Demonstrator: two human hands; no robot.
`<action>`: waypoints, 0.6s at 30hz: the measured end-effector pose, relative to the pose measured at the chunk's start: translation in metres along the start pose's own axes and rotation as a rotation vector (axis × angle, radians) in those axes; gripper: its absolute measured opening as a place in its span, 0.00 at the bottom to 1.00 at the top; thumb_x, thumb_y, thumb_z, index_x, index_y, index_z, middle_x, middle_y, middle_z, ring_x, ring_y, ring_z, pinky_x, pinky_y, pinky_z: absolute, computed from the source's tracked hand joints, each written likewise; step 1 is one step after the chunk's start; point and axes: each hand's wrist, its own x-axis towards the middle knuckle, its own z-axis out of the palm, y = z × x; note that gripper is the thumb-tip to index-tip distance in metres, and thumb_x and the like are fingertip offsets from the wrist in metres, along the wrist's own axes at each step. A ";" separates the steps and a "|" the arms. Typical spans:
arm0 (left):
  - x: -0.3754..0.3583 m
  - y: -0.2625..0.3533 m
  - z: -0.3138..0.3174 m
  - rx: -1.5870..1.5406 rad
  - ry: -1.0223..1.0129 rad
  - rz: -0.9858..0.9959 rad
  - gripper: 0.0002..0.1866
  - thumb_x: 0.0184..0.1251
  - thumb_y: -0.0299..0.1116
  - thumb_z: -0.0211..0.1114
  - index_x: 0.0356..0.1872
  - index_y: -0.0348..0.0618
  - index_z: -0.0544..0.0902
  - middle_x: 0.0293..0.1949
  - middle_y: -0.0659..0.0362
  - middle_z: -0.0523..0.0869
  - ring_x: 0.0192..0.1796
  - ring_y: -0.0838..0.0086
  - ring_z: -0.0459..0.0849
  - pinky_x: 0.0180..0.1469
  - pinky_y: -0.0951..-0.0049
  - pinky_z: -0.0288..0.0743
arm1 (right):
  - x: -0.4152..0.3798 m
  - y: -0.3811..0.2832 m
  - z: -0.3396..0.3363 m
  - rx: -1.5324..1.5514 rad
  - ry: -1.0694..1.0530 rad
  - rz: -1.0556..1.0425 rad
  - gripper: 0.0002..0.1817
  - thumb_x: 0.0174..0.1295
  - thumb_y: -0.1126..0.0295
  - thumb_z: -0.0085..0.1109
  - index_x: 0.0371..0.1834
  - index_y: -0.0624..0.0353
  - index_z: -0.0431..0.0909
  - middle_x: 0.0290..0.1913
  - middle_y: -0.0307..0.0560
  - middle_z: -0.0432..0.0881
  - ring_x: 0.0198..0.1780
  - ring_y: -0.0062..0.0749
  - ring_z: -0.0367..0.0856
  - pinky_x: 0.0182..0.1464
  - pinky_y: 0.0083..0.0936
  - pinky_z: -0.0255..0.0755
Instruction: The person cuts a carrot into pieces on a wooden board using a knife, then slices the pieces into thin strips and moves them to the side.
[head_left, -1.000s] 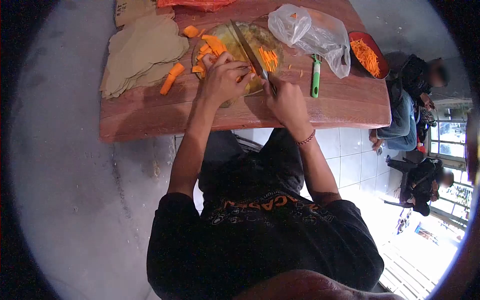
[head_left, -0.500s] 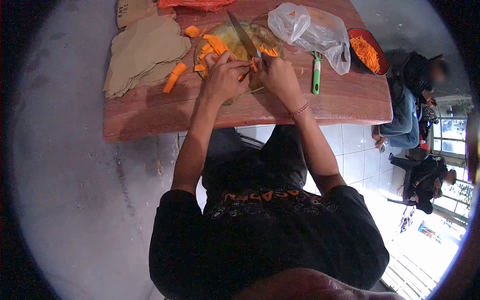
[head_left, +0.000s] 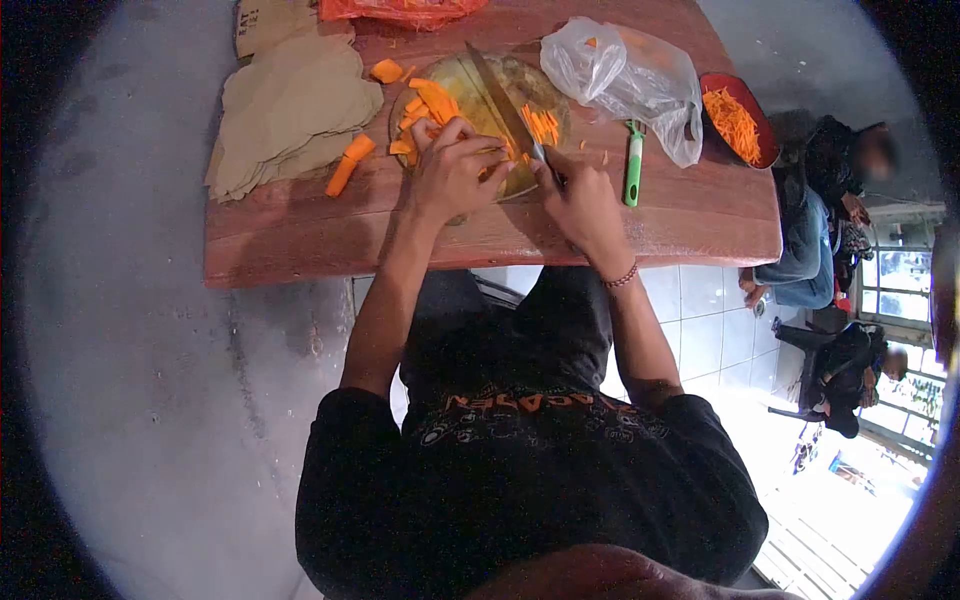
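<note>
Indoors, above white floor tiles [head_left: 700, 320], your wooden table [head_left: 300, 240] bears a round board [head_left: 553, 98]; your left hand [head_left: 455, 178] half-curls there, its hold unclear; your right hand [head_left: 588, 208] grips a knife [head_left: 498, 92].

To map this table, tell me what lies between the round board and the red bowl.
In the head view, the plastic bag, the green peeler and small orange scraps lie between them.

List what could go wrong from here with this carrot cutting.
The left hand rests close beside the knife, so a slip could nick a finger.
The carrot sticks lie near the right side of the round cutting board and might get pushed off.
The red bowl sits by the table edge; a knock could tip it.
</note>
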 end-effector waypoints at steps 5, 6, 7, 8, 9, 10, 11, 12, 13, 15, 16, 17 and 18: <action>0.001 0.000 0.002 -0.013 -0.006 -0.011 0.10 0.60 0.46 0.73 0.31 0.54 0.93 0.42 0.71 0.92 0.47 0.76 0.81 0.58 0.55 0.55 | -0.006 -0.008 -0.005 -0.070 -0.117 0.059 0.15 0.69 0.63 0.57 0.46 0.64 0.82 0.29 0.72 0.81 0.35 0.67 0.83 0.38 0.54 0.77; 0.001 0.001 0.001 -0.010 -0.004 -0.012 0.10 0.60 0.46 0.73 0.31 0.54 0.93 0.42 0.71 0.92 0.47 0.76 0.81 0.58 0.55 0.55 | -0.007 -0.008 -0.004 -0.069 -0.117 0.056 0.15 0.69 0.63 0.57 0.46 0.64 0.82 0.29 0.72 0.81 0.35 0.67 0.83 0.38 0.54 0.77; 0.002 0.001 0.000 -0.018 0.002 -0.012 0.10 0.60 0.46 0.73 0.31 0.54 0.93 0.41 0.71 0.92 0.47 0.76 0.80 0.58 0.55 0.55 | -0.007 -0.007 -0.002 -0.050 -0.094 0.035 0.15 0.69 0.63 0.57 0.46 0.64 0.82 0.29 0.72 0.81 0.35 0.67 0.82 0.38 0.54 0.77; 0.001 0.002 0.000 -0.029 0.004 -0.015 0.10 0.60 0.46 0.73 0.31 0.54 0.93 0.41 0.71 0.92 0.46 0.76 0.80 0.58 0.56 0.55 | -0.007 -0.006 -0.001 -0.032 -0.075 0.020 0.15 0.69 0.63 0.57 0.46 0.64 0.82 0.29 0.71 0.81 0.34 0.67 0.82 0.38 0.55 0.77; 0.002 0.002 -0.001 -0.028 0.006 -0.016 0.10 0.60 0.46 0.73 0.31 0.54 0.93 0.41 0.71 0.92 0.46 0.76 0.80 0.58 0.56 0.55 | -0.008 -0.005 -0.001 -0.032 -0.076 0.018 0.15 0.69 0.63 0.57 0.46 0.64 0.82 0.29 0.71 0.81 0.34 0.67 0.82 0.38 0.55 0.77; 0.003 0.001 -0.001 -0.024 0.001 -0.013 0.10 0.60 0.46 0.73 0.31 0.54 0.93 0.41 0.71 0.92 0.46 0.76 0.80 0.58 0.56 0.55 | -0.007 -0.004 -0.001 -0.033 -0.083 0.015 0.15 0.69 0.63 0.57 0.45 0.64 0.82 0.28 0.71 0.81 0.34 0.68 0.82 0.37 0.55 0.77; 0.002 0.002 -0.001 -0.024 -0.008 -0.011 0.10 0.60 0.46 0.73 0.31 0.54 0.93 0.41 0.71 0.92 0.45 0.76 0.80 0.58 0.56 0.55 | -0.010 -0.003 -0.001 -0.033 -0.094 0.019 0.15 0.69 0.62 0.57 0.45 0.64 0.82 0.28 0.71 0.81 0.34 0.68 0.82 0.37 0.55 0.77; 0.002 0.002 0.000 -0.025 -0.008 -0.012 0.10 0.60 0.46 0.73 0.31 0.54 0.93 0.41 0.71 0.92 0.45 0.76 0.80 0.58 0.56 0.55 | -0.010 -0.004 0.000 -0.035 -0.094 0.020 0.15 0.69 0.62 0.57 0.45 0.64 0.82 0.28 0.71 0.81 0.34 0.68 0.82 0.37 0.55 0.77; 0.001 0.002 0.001 -0.027 -0.008 -0.012 0.09 0.60 0.46 0.73 0.32 0.54 0.93 0.41 0.71 0.92 0.45 0.76 0.80 0.58 0.56 0.55 | -0.011 -0.004 0.000 -0.040 -0.082 0.020 0.15 0.69 0.62 0.57 0.45 0.64 0.82 0.28 0.70 0.81 0.34 0.67 0.82 0.37 0.55 0.77; 0.001 0.000 0.002 -0.028 -0.004 -0.013 0.09 0.60 0.45 0.73 0.32 0.54 0.93 0.42 0.70 0.92 0.46 0.76 0.80 0.57 0.57 0.55 | -0.011 -0.004 0.003 -0.048 -0.070 0.016 0.15 0.69 0.62 0.56 0.45 0.64 0.82 0.28 0.70 0.81 0.33 0.67 0.83 0.36 0.55 0.77; 0.000 -0.001 0.002 -0.034 -0.002 -0.008 0.09 0.60 0.45 0.73 0.32 0.54 0.93 0.43 0.70 0.92 0.46 0.76 0.80 0.58 0.56 0.55 | -0.013 -0.001 0.007 -0.091 -0.081 0.035 0.15 0.69 0.62 0.56 0.46 0.63 0.82 0.28 0.69 0.82 0.33 0.66 0.83 0.36 0.55 0.77; -0.001 -0.001 0.002 -0.041 -0.001 -0.004 0.09 0.61 0.45 0.73 0.32 0.54 0.93 0.43 0.70 0.92 0.46 0.76 0.80 0.58 0.56 0.55 | -0.014 0.000 0.008 -0.133 -0.094 0.054 0.15 0.69 0.62 0.56 0.48 0.62 0.82 0.28 0.68 0.82 0.33 0.66 0.83 0.35 0.55 0.77; -0.001 0.000 0.001 -0.042 0.000 -0.007 0.09 0.61 0.45 0.73 0.32 0.54 0.93 0.43 0.70 0.92 0.46 0.76 0.80 0.58 0.56 0.55 | -0.015 -0.002 0.009 -0.135 -0.097 0.053 0.15 0.69 0.62 0.56 0.48 0.62 0.82 0.28 0.68 0.82 0.33 0.66 0.83 0.35 0.55 0.77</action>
